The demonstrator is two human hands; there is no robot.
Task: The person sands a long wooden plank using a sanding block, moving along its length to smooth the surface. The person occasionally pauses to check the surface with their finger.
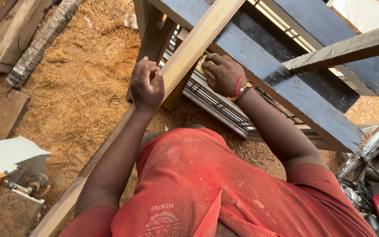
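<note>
**Sanding a long wooden rail**

The right hand's fingers are curled down over a small yellowish pad, seemingly sandpaper, pressing it against the right face of the rail. The right hand wears red and beaded threads at the wrist. The left hand is clenched on the rail's left edge, fingers wrapped round it, steadying it just near of the sanded spot.

The rail runs diagonally from the near left by the person's hip up to the far right, propped across a blue frame that stands over metal bars. A second timber crosses at far right. Sawdust covers the floor; offcuts lie at far left, and part of a motorbike shows at near right.

By the look of it the smoothing is under way on the rail's upper stretch. A further stroke would call for firm, even pressure along the grain while the left hand keeps the rail from sliding.
</note>
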